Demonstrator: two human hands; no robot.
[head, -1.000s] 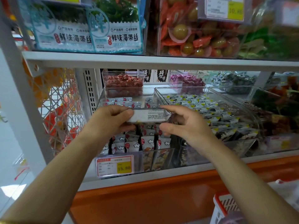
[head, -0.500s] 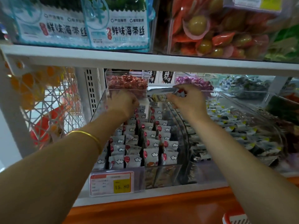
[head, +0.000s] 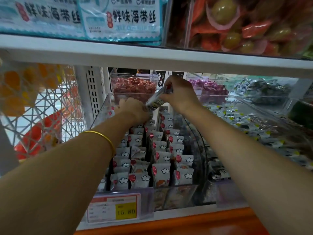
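Note:
A clear plastic bin [head: 101, 112] on the middle shelf holds rows of small white snack packets [head: 160, 168] with cloud prints and red dots. Both my hands reach to the bin's far end. My right hand [head: 179, 94] grips one end of a silvery white snack packet [head: 158, 96], tilted down to the left. My left hand [head: 133, 109] holds the packet's lower end just above the back rows. A gold bangle sits on my left forearm.
A yellow price tag [head: 126, 212] reading 15.80 is on the bin front. Behind stand bins of red candies [head: 135, 87] and purple candies [head: 210, 87]. A bin of white-and-yellow packets [head: 250, 126] lies to the right. The upper shelf board [head: 152, 55] hangs close overhead.
Both hands carried the packet from the bin's front to its far back end. The packet tilted from level to slanted, left end down. The camera moved closer.

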